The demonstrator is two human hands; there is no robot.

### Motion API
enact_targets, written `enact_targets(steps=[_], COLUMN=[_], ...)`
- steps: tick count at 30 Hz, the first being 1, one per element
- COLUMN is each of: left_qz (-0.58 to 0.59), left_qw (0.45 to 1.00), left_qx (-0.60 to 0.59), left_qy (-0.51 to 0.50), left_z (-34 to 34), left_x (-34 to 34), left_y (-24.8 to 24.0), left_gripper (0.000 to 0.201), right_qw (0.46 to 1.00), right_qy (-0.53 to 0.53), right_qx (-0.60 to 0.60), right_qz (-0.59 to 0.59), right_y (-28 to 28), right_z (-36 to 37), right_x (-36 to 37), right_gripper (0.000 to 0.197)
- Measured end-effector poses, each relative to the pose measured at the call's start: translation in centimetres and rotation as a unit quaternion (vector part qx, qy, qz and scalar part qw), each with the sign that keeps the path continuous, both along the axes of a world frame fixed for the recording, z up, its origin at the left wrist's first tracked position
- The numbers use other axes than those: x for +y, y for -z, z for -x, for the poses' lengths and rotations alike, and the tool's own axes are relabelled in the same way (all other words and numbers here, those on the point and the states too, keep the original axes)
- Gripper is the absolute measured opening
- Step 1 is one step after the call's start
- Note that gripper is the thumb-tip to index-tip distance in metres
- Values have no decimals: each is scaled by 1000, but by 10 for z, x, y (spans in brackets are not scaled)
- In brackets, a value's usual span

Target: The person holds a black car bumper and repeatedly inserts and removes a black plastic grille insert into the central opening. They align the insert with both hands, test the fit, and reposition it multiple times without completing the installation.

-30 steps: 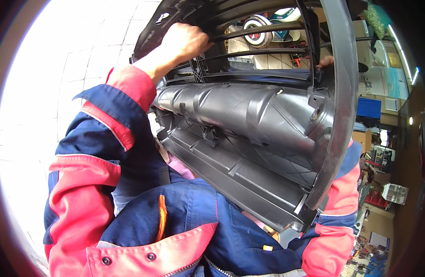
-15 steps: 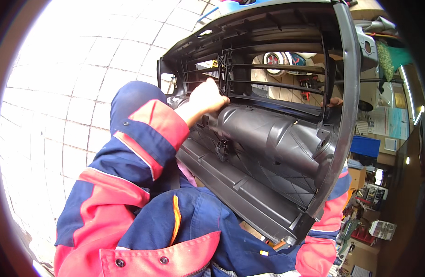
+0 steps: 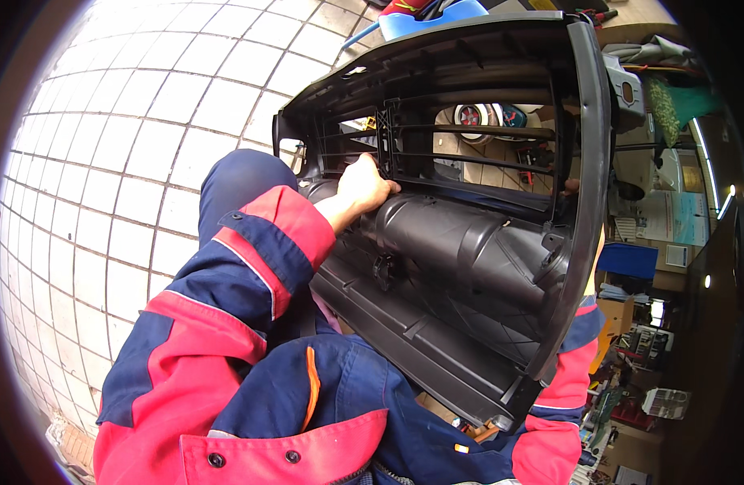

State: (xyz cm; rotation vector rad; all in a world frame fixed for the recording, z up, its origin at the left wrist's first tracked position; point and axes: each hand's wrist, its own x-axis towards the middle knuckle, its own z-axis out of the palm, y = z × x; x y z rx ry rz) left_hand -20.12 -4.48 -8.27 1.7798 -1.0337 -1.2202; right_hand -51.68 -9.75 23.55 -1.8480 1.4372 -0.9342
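Observation:
I hold a large black plastic panel (image 3: 461,242) upright against my lap; it has a slatted grille opening in its upper half and a rounded duct-like bulge below. My left hand (image 3: 364,186) grips the grille frame at the lower left corner of the opening, fingers hooked through it. My right hand (image 3: 572,187) is mostly hidden behind the panel's right side; only fingertips show through the slats, curled on the frame. My right sleeve (image 3: 570,380) runs up behind the panel's right edge.
White tiled floor (image 3: 130,162) lies to the left. A blue plastic tub (image 3: 424,20) sits beyond the panel's top edge. Through the grille a wheel-like object (image 3: 473,115) shows. At the right stand workshop shelves, a blue box (image 3: 626,260) and clutter.
My left hand slid from the top of the grille down to its lower left corner. The panel tilted and dropped lower in view, and more of the tiled floor shows.

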Motion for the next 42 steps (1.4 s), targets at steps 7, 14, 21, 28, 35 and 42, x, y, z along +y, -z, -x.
enact_targets(steps=[7,14,21,28,35,42], left_qz=[5,11,-55,-6,15,-55], left_qw=[992,997,997,997,997,997], left_qx=[77,34,22,48,44,38], left_qy=[-100,-70,58,-57,-63,33], left_z=[18,12,-8,11,10,-2], left_x=[8,8,3,10,9,8], left_y=[8,1,-16,-1,0,-12], left_gripper=[81,78,82,76,70,79], right_qw=[995,998,998,998,998,998], right_qy=[-17,-22,53,-22,-10,22], right_qx=[91,63,-11,-44,50,-46], right_qz=[44,17,-39,-48,26,-43], right_y=[9,12,0,-1,12,1], right_z=[24,41,7,4,30,5], right_x=[-10,-18,0,3,-13,3], right_gripper=[57,55,59,57,57,59])
